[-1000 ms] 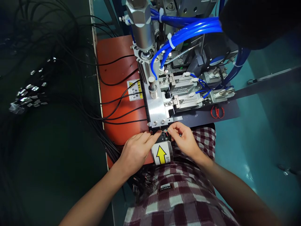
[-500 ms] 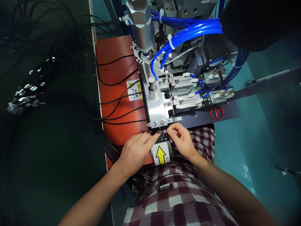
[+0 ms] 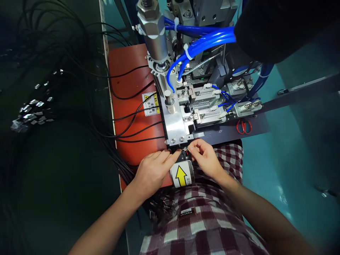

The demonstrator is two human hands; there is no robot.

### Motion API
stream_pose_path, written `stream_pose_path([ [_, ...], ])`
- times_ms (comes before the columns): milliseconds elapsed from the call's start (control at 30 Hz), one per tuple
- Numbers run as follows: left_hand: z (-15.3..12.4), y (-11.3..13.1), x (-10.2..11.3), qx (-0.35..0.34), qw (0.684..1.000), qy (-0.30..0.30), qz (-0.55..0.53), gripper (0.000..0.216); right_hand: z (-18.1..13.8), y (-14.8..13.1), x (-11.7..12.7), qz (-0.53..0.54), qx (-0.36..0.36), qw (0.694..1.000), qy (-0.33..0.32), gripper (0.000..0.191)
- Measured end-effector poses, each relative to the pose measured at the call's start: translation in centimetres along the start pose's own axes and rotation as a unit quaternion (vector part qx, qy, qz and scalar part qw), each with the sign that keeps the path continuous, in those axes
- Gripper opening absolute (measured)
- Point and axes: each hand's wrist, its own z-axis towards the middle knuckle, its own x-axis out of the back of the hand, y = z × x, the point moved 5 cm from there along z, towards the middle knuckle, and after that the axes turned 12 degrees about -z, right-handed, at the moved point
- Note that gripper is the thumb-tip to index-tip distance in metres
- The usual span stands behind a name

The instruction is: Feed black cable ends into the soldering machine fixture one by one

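Thin wires (image 3: 186, 152) sit btwn the hands, just off the metal plate's (image 3: 174, 125) 5 o'clock edge, long axis approx 9-to-3. R hand (image 3: 206, 158), nearer, pinches them from 3 o'clock; L hand (image 3: 154, 169) has its index outstretched from 9, pinch unclear, too small to tell.

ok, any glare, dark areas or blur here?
Head view: glints on the metal plate and blue tubes; head view: left side dark, silver ends soft; head view: black shape upper right lacks detail; head view: wires at the right hand too small to resolve.
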Motion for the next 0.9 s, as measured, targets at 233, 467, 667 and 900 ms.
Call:
stream_pose_path([
  [233, 0.5, -0.1, 0.1, -0.003, 1.0, 0.002, 0.011, 0.032, -0.1, -0.1, 0.1, -0.007, 0.011, 1.0, 0.008, 0.022],
  [467, 0.3, -0.6, -0.1, 0.011, 1.0, -0.003, -0.026, 0.037, 0.0, -0.1, -0.1, 0.046, -0.015, 0.999, -0.008, 0.026],
  [667, 0.2, -0.8, -0.2, 0.017, 0.999, 0.001, -0.032, 0.037, 0.4, 0.6, -0.5, 0.094, -0.027, 0.994, -0.039, 0.028],
  [900, 0.2, -0.8, -0.3, 0.013, 1.0, 0.013, -0.023, 0.035, 0.0, -0.1, 1.2, -0.076, 0.049, 0.994, 0.053, 0.021],
])
